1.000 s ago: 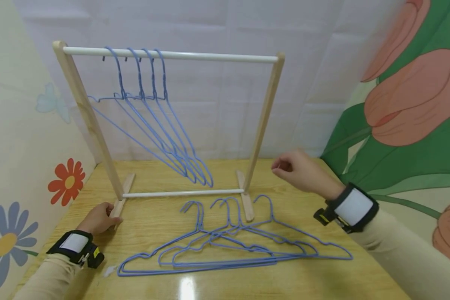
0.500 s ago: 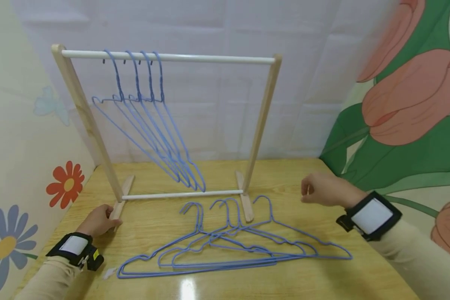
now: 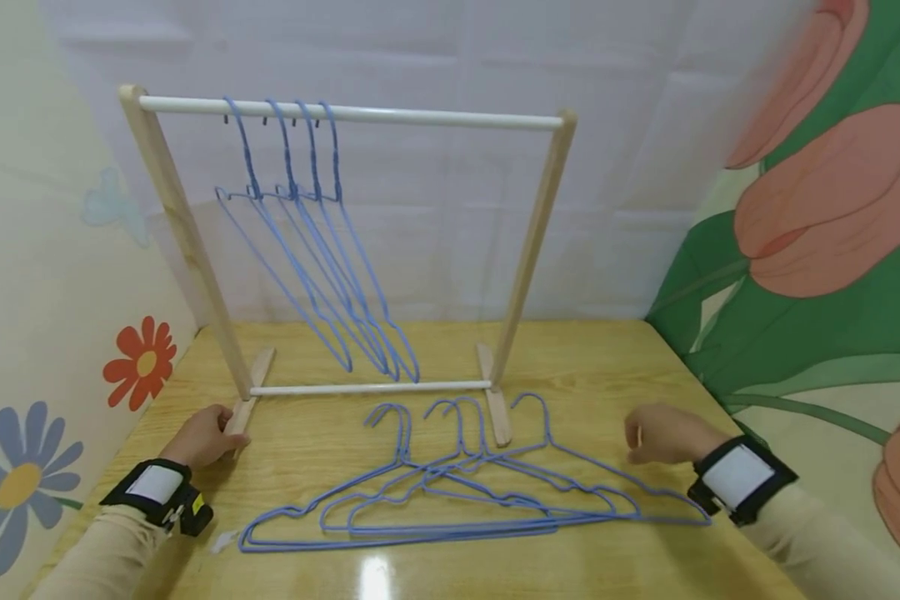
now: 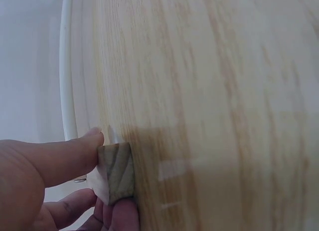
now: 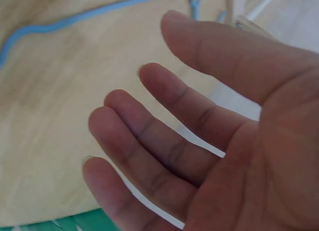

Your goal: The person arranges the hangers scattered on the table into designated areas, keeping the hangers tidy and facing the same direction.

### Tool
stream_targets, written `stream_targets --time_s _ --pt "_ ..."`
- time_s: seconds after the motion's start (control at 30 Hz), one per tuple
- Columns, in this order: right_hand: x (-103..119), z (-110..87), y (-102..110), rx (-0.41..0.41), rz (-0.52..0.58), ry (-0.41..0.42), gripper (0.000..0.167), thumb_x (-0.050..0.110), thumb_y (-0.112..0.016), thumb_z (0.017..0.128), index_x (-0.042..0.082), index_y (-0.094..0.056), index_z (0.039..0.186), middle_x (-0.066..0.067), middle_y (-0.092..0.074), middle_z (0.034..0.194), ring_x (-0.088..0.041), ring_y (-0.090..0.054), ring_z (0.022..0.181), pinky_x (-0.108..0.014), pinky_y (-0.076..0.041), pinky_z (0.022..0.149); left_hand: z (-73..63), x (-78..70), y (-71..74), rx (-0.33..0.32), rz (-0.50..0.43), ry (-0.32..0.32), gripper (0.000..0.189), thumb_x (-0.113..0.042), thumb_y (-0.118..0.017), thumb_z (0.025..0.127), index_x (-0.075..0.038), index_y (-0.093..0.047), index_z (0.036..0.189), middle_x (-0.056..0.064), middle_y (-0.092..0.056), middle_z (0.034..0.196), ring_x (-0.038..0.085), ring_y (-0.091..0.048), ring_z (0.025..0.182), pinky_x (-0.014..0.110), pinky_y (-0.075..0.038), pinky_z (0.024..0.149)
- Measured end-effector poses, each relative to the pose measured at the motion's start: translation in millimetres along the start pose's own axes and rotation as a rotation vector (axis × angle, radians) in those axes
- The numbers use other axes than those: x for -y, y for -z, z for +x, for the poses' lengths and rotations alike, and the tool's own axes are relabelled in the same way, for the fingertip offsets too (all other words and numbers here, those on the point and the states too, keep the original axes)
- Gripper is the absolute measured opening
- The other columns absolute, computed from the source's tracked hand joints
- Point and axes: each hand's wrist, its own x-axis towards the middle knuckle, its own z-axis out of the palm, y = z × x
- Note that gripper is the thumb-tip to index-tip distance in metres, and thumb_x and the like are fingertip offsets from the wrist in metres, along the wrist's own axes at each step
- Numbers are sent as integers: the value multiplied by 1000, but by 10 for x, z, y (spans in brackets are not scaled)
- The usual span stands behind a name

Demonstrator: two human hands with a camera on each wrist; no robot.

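Observation:
The left hand (image 3: 198, 437) grips the front end of the left wooden foot (image 4: 119, 173) of a clothes rack (image 3: 435, 116). In the left wrist view, its thumb lies on one side of the foot and fingers curl against the other. Several blue wire hangers (image 3: 337, 162) hang from the rack's white top bar, bunched towards the left. On the table, several more blue hangers (image 3: 547, 433) lie overlapping, hooks pointing to the rack. The right hand (image 3: 663, 433) hovers at the right beside the rightmost hanger; its fingers (image 5: 174, 156) are relaxed, slightly bent, and hold nothing.
A wood-grain table (image 3: 585, 358) carries everything. The rack's right foot (image 3: 498, 417) reaches close to the loose hangers' hooks. Behind stands a white cloth backdrop (image 3: 607, 167), with flower-painted walls on both sides. A small pale scrap (image 3: 225, 540) lies at the front left.
The right hand has moved down and to the right, away from the rack, towards the table. The hanging hangers have swung a little. The left hand keeps its grip on the foot.

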Motion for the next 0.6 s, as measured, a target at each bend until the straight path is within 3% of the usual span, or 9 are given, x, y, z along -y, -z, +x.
stream_targets --time_s 0.23,0.6 --pt "-108 -15 -249 -30 44 -44 23 17 -84 77 11 -62 75 1 -59 76 -16 -53 68 -36 -45 60 -1 13 -4 1 17 -10 50 -14 -72 93 22 -45 115 25 -57 95 32 -56 84 40 -48 72" --pt "-141 0 -542 -21 53 -127 25 13 -86 77 12 -61 74 2 -57 74 -16 -51 68 -37 -44 62 -39 -53 13 5 -4 -15 44 -11 -71 93 20 -47 113 20 -58 89 27 -56 79 34 -45 67"
